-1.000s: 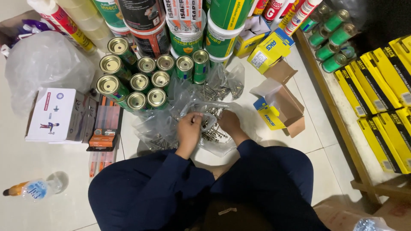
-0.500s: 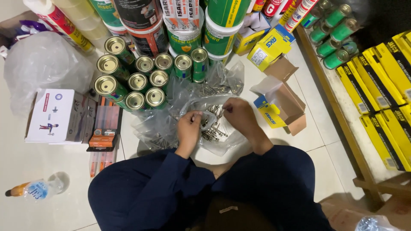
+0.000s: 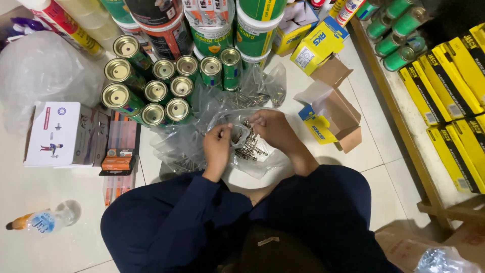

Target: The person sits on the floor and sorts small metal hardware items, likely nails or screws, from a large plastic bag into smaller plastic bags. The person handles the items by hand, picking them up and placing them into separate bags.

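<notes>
Seated on a pale tiled floor [image 3: 45, 187], a person in dark blue sleeves works with both hands over a clear plastic bag [image 3: 237, 151] of metal screws [image 3: 250, 144]. Left hand [image 3: 218, 146] is curled narrow, its fingertips pinching the thin film at the mouth of the bag; right hand [image 3: 273, 129] is likewise closed on the film on the other side, so the opening is stretched between the two. The screws lie heaped inside the bag, directly between and just below the hands. Whether either hand also grips a screw cannot be told.

Just beyond the left hand stands a cluster of green tins [image 3: 156, 86] with gold tops, packed shoulder to shoulder. More crumpled bags of screws [image 3: 262, 91] lie just beyond the right hand. An open cardboard box [image 3: 338, 114] with a blue and yellow flap sits near the right hand's outer side, and yellow packs [image 3: 454, 101] line a wooden shelf well apart on that side. Outward of the left hand lie a white carton [image 3: 55, 134] and an orange packet [image 3: 118, 162]; a small bottle [image 3: 40, 222] lies on the floor well apart.
</notes>
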